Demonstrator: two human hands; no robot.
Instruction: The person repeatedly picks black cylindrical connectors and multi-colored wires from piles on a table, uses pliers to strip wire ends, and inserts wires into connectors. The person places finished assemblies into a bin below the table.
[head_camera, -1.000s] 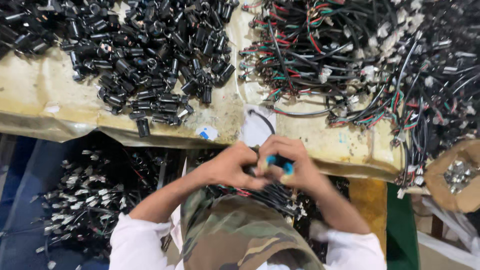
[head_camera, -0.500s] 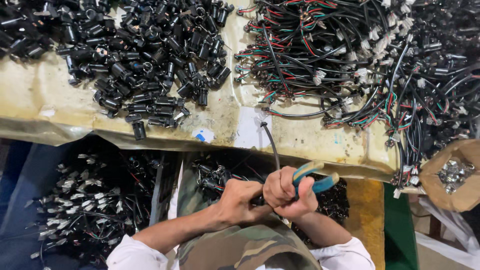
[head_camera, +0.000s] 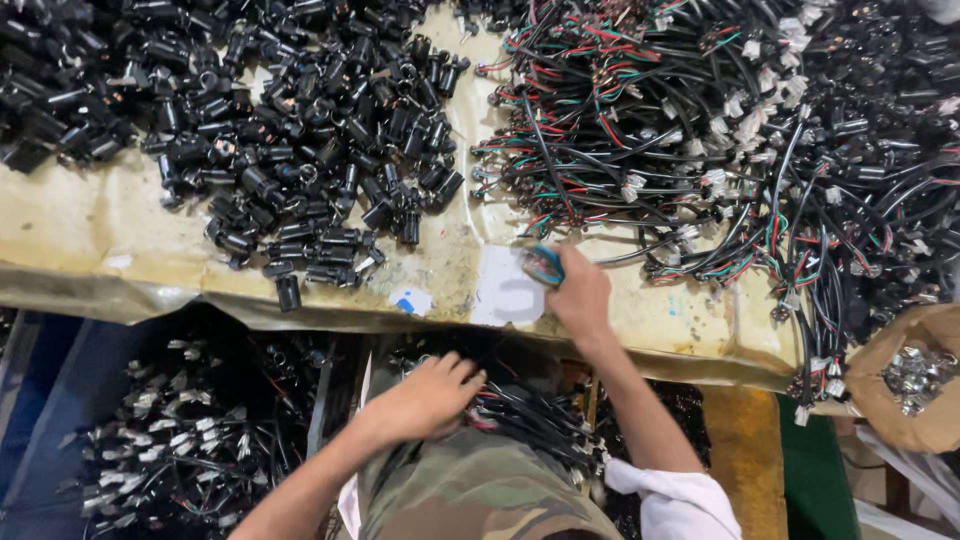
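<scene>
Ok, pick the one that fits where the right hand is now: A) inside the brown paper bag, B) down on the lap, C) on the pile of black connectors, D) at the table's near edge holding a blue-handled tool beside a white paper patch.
D: the right hand grips the blue-handled tool next to the white paper patch.

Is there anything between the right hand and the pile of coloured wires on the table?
Nothing visible. The right hand, holding a blue-handled tool, rests on the table right at the near edge of the wire pile. Only bare table and a white paper patch lie beside it.
</scene>
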